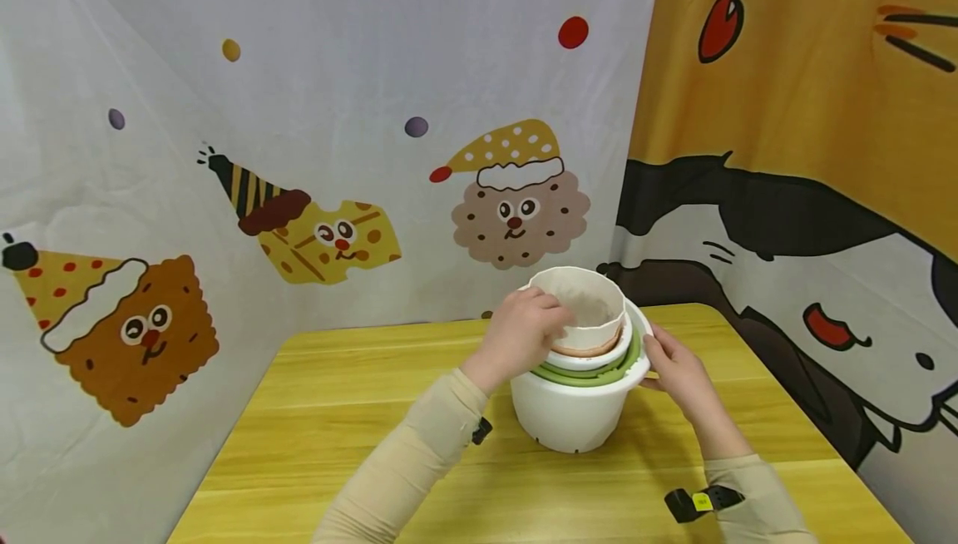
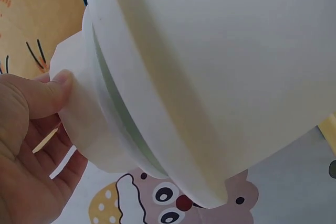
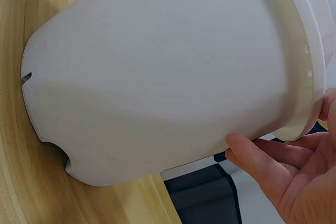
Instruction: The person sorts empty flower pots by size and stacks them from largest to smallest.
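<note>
A stack of nested plant pots stands on the table, with a large white pot (image 1: 572,415) on the outside. Inside it show a green rim (image 1: 580,379), another white rim (image 1: 595,361) and a thin salmon-coloured rim (image 1: 602,348). Topmost is a small white pot (image 1: 599,334) with a faceted rim. My left hand (image 1: 524,328) pinches that small pot's edge, its thumb (image 2: 63,80) on the outer wall. At the right, my right hand (image 1: 679,368) grips the large pot's rim, with fingers (image 3: 247,153) under it against the wall.
The wood-grain table (image 1: 359,411) ends just behind the pots at a white cartoon-printed curtain (image 1: 337,45). An orange curtain (image 1: 793,111) with cat figures hangs along the right side. A dark wrist strap (image 1: 703,502) sits on my right sleeve.
</note>
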Demonstrator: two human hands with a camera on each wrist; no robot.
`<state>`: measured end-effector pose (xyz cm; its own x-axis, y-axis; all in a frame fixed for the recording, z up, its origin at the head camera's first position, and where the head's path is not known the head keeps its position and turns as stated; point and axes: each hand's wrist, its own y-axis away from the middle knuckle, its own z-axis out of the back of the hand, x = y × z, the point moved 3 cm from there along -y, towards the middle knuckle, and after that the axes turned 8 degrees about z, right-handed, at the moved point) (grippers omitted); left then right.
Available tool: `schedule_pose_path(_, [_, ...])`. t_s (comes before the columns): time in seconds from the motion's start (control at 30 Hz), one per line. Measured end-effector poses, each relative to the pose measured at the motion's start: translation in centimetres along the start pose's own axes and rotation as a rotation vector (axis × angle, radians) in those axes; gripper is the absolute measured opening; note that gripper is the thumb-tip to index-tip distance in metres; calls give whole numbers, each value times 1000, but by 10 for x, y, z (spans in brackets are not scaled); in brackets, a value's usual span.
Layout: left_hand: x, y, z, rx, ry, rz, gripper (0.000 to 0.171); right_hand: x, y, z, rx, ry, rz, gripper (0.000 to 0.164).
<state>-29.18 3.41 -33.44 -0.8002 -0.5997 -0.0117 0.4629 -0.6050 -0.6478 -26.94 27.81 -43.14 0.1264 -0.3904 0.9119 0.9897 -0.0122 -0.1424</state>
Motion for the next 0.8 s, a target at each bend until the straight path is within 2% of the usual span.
schedule_pose_path(0.57, [-2, 4, -6, 1, -24, 8, 21, -3, -1, 0, -1, -2, 5, 65])
schedule_pose_path(0.8, [-1, 8, -4, -16, 29, 9, 19, -3, -1, 0, 7, -11, 6, 65])
